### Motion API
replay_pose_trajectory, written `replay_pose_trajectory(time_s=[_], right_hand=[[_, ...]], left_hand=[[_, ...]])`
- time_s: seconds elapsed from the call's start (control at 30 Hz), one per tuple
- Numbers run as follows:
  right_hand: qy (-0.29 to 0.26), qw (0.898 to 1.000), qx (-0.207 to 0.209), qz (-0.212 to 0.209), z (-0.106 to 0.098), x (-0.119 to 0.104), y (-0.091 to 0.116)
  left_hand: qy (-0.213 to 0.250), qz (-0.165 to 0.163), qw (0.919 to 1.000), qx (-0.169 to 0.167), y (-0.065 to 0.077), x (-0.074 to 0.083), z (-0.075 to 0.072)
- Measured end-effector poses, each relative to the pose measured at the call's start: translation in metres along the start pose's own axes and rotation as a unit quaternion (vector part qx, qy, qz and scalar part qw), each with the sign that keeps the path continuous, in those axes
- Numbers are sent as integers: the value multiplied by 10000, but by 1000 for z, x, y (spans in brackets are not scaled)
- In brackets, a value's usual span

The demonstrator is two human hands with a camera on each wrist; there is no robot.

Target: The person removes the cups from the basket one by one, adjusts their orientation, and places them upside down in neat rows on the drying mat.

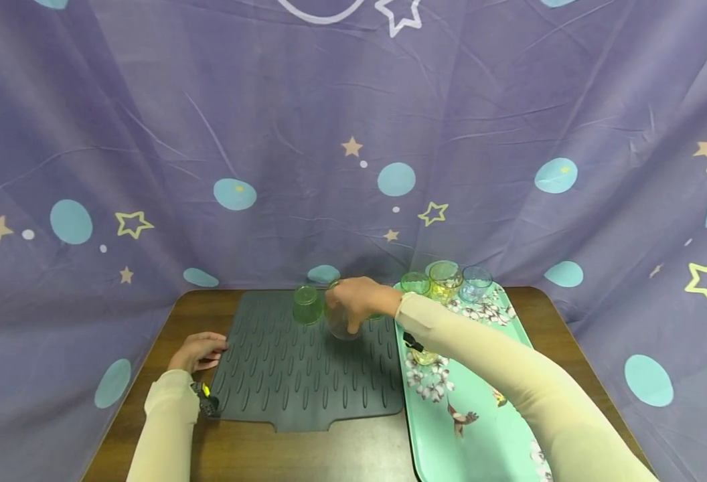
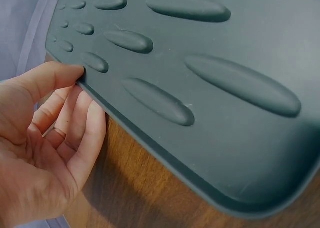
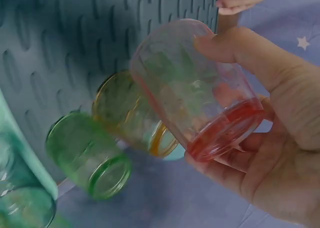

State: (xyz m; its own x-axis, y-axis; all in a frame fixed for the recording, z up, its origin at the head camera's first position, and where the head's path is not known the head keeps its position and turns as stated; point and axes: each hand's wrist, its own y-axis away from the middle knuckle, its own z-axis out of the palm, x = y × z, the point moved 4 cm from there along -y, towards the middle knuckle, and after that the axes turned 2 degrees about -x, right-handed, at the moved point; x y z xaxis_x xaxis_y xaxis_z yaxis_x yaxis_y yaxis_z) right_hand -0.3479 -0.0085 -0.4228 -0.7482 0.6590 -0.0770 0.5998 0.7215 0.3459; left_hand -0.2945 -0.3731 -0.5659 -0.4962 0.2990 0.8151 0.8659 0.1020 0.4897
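Observation:
My right hand (image 1: 358,302) grips a clear pink glass (image 3: 200,88), thumb on one side and fingers round the other. The glass is upside down, its thick red base uppermost, over the far part of the dark grey drying mat (image 1: 305,375). Beside it on the mat, an amber glass (image 3: 117,105) and a green glass (image 3: 82,148) stand upside down. Another upturned green glass (image 1: 308,306) is left of my right hand. At the mat's left edge, my left hand (image 2: 55,123) pinches the rim, thumb above and fingers curled below.
Right of the mat lies a mint-green flowered tray (image 1: 438,435). At its far end stand a green glass (image 1: 416,284), a yellow glass (image 1: 444,281) and a blue glass (image 1: 477,284). A yellowish glass (image 1: 424,357) is partly hidden under my right forearm. A purple curtain (image 1: 305,134) hangs behind the wooden table (image 1: 353,448).

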Motion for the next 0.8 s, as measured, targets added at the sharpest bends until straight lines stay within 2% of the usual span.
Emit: replay_pose_trajectory(time_s=[0.3,0.43,0.63,0.8], right_hand=[[73,9990,328,-311,-8,-33,-24],[295,9978,408,-427,-9,-43,-34],[572,9956,535,-516,-4,-55,-51],[893,9943,403,-417,6,-61,-65]], left_hand=[[66,-40,10000,48,0,-1,-1],[39,-37,10000,44,1,0,1],[102,-9,9999,10,3,2,0],[75,17,10000,12,4,2,0]])
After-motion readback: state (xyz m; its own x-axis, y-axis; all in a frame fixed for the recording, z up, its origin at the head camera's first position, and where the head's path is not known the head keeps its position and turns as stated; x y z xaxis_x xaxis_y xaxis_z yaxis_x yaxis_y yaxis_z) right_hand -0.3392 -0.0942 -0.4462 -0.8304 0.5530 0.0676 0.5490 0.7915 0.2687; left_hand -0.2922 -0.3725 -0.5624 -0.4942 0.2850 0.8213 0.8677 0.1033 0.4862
